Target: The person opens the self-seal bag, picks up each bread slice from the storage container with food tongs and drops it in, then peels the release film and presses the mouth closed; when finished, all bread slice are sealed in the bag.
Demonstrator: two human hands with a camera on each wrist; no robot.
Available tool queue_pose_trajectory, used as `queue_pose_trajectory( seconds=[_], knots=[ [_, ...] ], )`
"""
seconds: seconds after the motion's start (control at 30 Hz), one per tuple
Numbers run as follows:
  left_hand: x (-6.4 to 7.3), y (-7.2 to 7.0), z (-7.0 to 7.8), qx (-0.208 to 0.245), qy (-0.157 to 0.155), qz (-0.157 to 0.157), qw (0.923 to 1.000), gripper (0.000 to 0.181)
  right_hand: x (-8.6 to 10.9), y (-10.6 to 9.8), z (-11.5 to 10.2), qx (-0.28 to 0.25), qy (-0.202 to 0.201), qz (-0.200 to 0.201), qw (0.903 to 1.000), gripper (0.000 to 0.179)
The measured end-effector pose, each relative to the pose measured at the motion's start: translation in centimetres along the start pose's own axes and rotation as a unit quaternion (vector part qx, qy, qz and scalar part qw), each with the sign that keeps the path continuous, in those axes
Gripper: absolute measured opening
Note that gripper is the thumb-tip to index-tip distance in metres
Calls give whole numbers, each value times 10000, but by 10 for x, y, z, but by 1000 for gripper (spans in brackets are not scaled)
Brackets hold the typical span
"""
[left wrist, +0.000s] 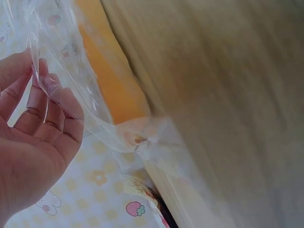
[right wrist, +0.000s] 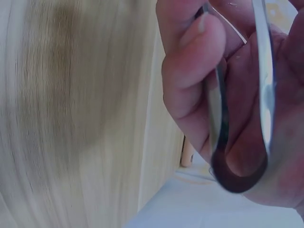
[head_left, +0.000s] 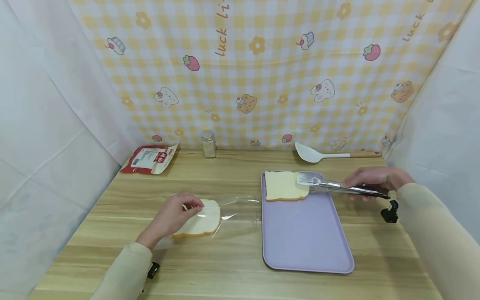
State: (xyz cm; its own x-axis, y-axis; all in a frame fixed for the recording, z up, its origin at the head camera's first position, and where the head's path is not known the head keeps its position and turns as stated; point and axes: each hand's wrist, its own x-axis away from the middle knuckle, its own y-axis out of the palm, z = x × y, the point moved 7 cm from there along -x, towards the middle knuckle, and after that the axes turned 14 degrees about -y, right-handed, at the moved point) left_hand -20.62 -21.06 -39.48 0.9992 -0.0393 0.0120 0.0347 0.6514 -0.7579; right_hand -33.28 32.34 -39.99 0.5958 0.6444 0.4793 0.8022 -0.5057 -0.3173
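My left hand (head_left: 173, 214) pinches the clear plastic bag (head_left: 240, 210) between thumb and fingertips; in the left wrist view the film (left wrist: 71, 80) is drawn up at the fingers. A bread slice (head_left: 210, 218) with an orange-brown crust lies in the bag on the table, partly hidden by that hand. My right hand (head_left: 375, 180) grips metal tongs (head_left: 331, 186), its fingers curled round both arms near the dark bent end (right wrist: 237, 180). At their other end, the upper tip overlaps the right edge of another bread slice (head_left: 283, 186), on the lilac tray (head_left: 301, 237).
A red and white food packet (head_left: 150, 159) lies at the back left. Beside the patterned cloth (head_left: 258, 83) stands a small glass shaker (head_left: 208, 144). A white spatula with a wooden handle (head_left: 330, 156) lies behind the tray along the table's back edge.
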Motion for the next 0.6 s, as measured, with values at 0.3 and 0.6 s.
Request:
queue_pose_trajectory(
  seconds=[0.3, 0.6],
  knots=[
    [0, 1, 0, -8, -30, -31, 10000, 6, -16, 5, -8, 261, 59, 59, 9996, 41],
    [1, 1, -2, 45, -118, -59, 9999, 5, -38, 15, -19, 294, 116, 54, 9995, 39]
  ],
)
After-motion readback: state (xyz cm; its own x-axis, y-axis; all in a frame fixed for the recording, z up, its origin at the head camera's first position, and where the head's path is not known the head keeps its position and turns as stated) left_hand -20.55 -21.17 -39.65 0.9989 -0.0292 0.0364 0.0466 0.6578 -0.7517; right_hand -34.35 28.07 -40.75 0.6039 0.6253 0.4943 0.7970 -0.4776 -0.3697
